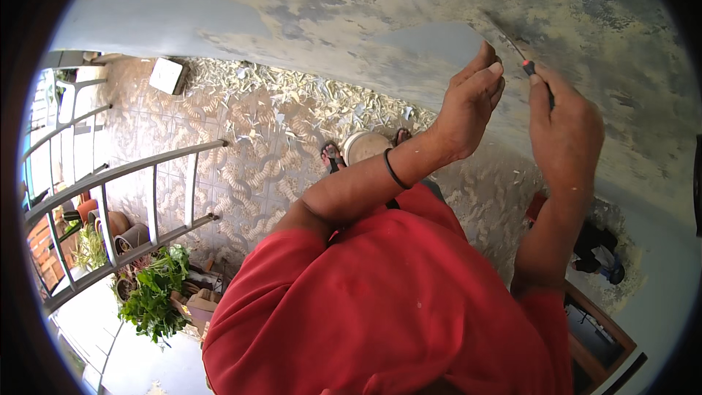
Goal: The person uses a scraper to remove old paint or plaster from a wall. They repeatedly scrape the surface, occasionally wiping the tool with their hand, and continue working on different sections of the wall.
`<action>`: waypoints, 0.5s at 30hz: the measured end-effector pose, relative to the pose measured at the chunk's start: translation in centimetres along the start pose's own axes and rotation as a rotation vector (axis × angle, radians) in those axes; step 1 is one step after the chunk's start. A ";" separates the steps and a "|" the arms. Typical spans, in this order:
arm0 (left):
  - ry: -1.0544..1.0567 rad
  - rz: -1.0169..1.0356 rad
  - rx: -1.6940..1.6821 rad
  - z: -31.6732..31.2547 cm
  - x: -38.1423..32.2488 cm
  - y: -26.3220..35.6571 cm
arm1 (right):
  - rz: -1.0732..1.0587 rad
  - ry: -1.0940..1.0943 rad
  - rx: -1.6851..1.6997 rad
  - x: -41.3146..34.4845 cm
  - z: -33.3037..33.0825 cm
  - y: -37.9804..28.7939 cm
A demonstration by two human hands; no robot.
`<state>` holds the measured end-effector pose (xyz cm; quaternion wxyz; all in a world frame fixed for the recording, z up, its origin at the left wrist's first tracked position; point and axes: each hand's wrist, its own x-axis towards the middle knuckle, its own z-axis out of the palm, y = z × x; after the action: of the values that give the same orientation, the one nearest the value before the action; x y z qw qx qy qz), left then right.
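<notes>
My right hand [567, 129] is closed around the black-and-red handle of a scraper-like tool [510, 41]. Its slim metal blade shows almost edge-on, and the tip reaches the wall [340, 11] before me. Patchy yellow, grey and cream covers that wall, with some paint flaked off. To the left of the tool, my left hand [471, 101] is raised with bent fingers, close to a smooth pale-blue paint patch [439, 41]. Whether those fingertips touch the patch or pinch something is unclear. A dark band circles my left wrist.
Paint flakes [318, 104] litter the patterned tile floor [252, 175] along the wall's foot. Between my sandalled feet stands a round, pale-topped container [366, 145]. A metal ladder [153, 203], potted plants [153, 291] and a white box-like object [167, 75] are at left. Dark items [598, 252] lie at right.
</notes>
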<state>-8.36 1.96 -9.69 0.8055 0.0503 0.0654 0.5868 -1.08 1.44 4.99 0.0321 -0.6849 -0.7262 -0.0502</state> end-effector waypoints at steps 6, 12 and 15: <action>-0.080 0.014 -0.043 -0.4 0.5 0.3 | -0.054 -0.044 -0.114 1.6 2.0 -0.4; -0.013 0.005 -0.038 0.2 -0.9 1.0 | -0.077 -0.080 -0.060 2.2 2.8 -0.7; 0.001 -0.080 -0.091 -1.9 -0.6 0.1 | -0.103 -0.151 -0.112 1.5 7.0 0.1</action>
<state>-8.98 1.39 -11.49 0.8297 0.0106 0.0410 0.5566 -0.94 3.73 -1.75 -0.0635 -0.6493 -0.7568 -0.0405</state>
